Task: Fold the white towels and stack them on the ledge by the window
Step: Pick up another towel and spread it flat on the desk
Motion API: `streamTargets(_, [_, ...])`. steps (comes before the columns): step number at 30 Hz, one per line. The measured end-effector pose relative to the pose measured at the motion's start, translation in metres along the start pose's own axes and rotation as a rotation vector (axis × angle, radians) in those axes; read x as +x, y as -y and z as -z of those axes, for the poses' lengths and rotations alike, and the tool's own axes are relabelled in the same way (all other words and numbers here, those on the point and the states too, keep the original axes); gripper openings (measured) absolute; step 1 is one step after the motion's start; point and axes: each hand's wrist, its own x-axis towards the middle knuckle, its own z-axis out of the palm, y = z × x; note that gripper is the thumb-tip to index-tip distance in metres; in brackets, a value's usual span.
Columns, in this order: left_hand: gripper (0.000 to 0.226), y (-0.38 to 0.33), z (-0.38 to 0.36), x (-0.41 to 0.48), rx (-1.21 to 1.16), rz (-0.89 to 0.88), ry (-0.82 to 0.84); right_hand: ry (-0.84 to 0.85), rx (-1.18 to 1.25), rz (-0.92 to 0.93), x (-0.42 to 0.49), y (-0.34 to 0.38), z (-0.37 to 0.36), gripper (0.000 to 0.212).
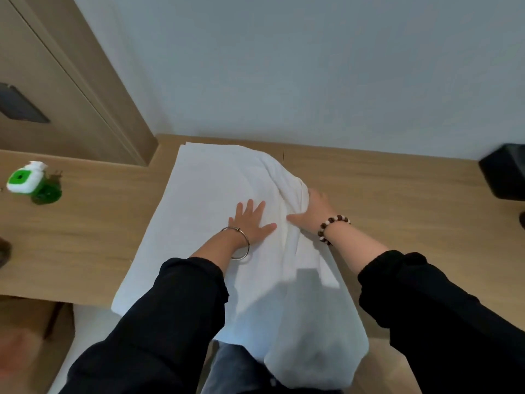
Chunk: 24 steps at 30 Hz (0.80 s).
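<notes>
A large white towel [204, 194] lies spread over the wooden desk [383, 189], its near end hanging off the front edge toward me. My left hand [251, 221] lies flat on the towel's middle, fingers straight and spread. To its right, my right hand [311, 213] holds a bunched fold along the towel's right side, fingers tucked under the raised cloth, thumb lying on top. Both arms wear black sleeves; a metal bangle is on the left wrist, a bead bracelet on the right.
A green and white spray bottle [29, 180] stands on the desk at far left. A black object [505, 174] sits at the desk's right end. A pale wall rises behind the desk, with a wooden door frame [85, 81] at left.
</notes>
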Motion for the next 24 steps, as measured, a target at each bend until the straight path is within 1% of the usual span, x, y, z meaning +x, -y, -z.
streamTargets(3, [0.070,-0.003,-0.003,-0.001,0.037,0.029,-0.010,0.113,0.029,-0.120,-0.021,-0.017,-0.002,0.097])
streamTargets(4, [0.069,-0.004,-0.004,-0.002,0.043,0.037,-0.016,0.167,0.018,-0.137,-0.026,-0.020,-0.005,0.098])
streamTargets(5, [0.069,-0.004,-0.004,-0.002,0.048,0.043,-0.020,0.234,-0.008,-0.126,-0.032,-0.022,-0.007,0.094])
streamTargets(6, [0.069,-0.005,-0.005,-0.003,0.054,0.048,-0.023,0.292,-0.050,-0.097,-0.035,-0.025,-0.010,0.083])
streamTargets(9, [0.068,-0.007,-0.006,-0.004,0.057,0.063,-0.026,0.339,-0.166,-0.059,-0.041,-0.026,-0.016,0.028])
streamTargets(10, [0.068,-0.008,-0.007,-0.004,0.050,0.069,-0.028,0.357,-0.205,-0.055,-0.041,-0.026,-0.013,0.018])
streamTargets(12, [0.066,-0.008,-0.010,-0.004,0.033,0.077,-0.048,0.396,-0.276,-0.037,-0.036,-0.028,0.005,0.016])
streamTargets(13, [0.065,-0.008,-0.011,-0.005,0.028,0.081,-0.065,0.374,-0.322,-0.032,-0.032,-0.030,0.020,0.017])
streamTargets(14, [0.064,-0.008,-0.014,-0.005,0.031,0.085,-0.085,0.293,-0.371,-0.033,-0.026,-0.033,0.037,0.019])
streamTargets(17, [0.061,-0.006,-0.024,-0.005,0.051,0.088,-0.153,-0.078,-0.473,-0.001,-0.010,-0.036,0.072,0.022])
streamTargets(19, [0.058,-0.004,-0.029,-0.004,0.045,0.084,-0.194,-0.230,-0.490,0.076,0.003,-0.025,0.077,0.019])
streamTargets(21, [0.056,-0.002,-0.033,-0.003,0.028,0.078,-0.220,-0.252,-0.482,0.091,0.014,-0.017,0.081,0.012])
streamTargets(22, [0.055,-0.002,-0.034,-0.003,0.035,0.077,-0.234,-0.240,-0.478,0.064,0.020,-0.020,0.086,0.010])
streamTargets(24, [0.055,-0.001,-0.034,-0.002,0.080,0.083,-0.252,-0.234,-0.404,-0.074,0.028,-0.043,0.090,0.007])
